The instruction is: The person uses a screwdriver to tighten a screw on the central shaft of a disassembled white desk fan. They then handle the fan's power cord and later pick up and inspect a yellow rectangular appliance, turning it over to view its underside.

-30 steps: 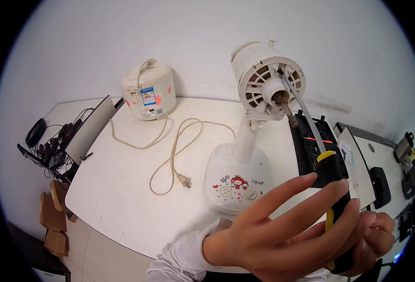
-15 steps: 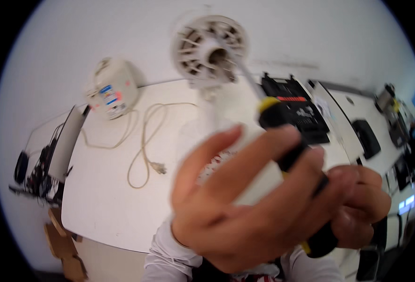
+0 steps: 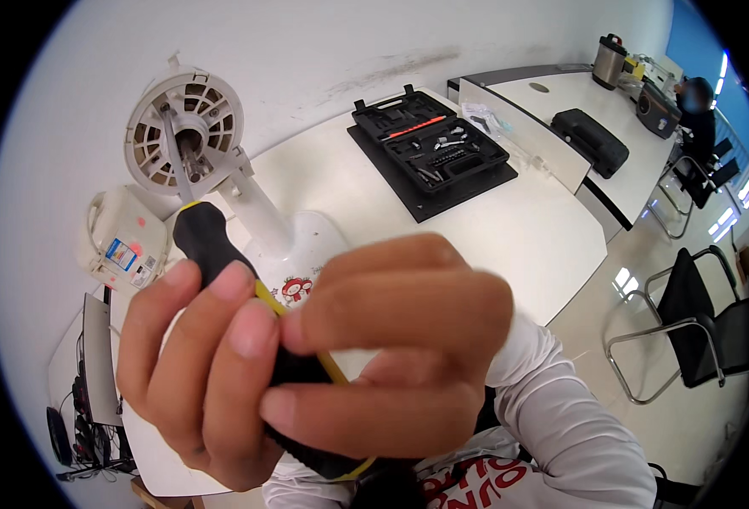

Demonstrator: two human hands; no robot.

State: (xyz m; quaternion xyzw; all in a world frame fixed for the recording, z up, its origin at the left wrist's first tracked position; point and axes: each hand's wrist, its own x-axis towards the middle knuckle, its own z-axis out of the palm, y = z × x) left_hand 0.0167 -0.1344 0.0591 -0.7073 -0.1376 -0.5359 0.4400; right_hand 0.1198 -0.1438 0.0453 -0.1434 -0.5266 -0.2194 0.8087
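Observation:
My left hand [image 3: 196,365] and right hand [image 3: 396,348] are closed around the black-and-yellow handle of a screwdriver [image 3: 205,227]. Its metal shaft reaches into an opening high on the ribbed round end of a white fan motor housing [image 3: 227,136], beside the central threaded collar and spindle. The housing sits on a white post above a base [image 3: 319,237] with a red cartoon print, partly hidden by my right hand. A cream rice cooker [image 3: 107,220] with pink spots stands left of the fan.
An open black toolkit [image 3: 463,170] lies on a dark board at the table's back right [image 3: 561,246]. The neighboring desk holds a black case [image 3: 586,140] and a steel pot [image 3: 608,64]. A person [image 3: 697,136] is at its far end. A chair [image 3: 688,322] stands right. A monitor [image 3: 99,365] is left.
The view has swung right and tilted, bringing the neighboring desk, person and chair into sight. The handle and both hands sit further left, and my right hand now shows more over the handle.

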